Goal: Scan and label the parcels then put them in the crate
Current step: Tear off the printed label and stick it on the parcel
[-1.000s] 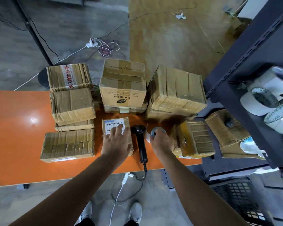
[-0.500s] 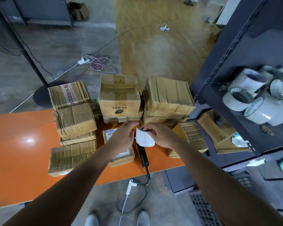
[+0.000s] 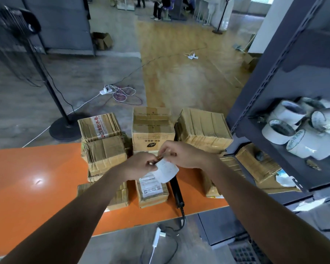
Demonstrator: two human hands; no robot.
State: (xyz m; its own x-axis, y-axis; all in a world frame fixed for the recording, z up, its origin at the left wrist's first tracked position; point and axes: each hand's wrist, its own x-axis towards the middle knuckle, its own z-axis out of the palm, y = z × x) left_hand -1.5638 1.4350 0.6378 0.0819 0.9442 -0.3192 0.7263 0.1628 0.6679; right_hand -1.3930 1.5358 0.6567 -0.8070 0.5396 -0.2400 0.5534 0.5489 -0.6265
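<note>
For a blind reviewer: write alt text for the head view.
Both hands, left hand and right hand, pinch a white label above a small labelled parcel and black scanner on an orange table stacked with taped parcels.

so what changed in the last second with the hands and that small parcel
The left hand left the small labelled parcel; the right hand came off the table. Both rose and now pinch a white label above it, apparently peeling it. Parcel, scanner and stacked boxes stayed put.
</note>
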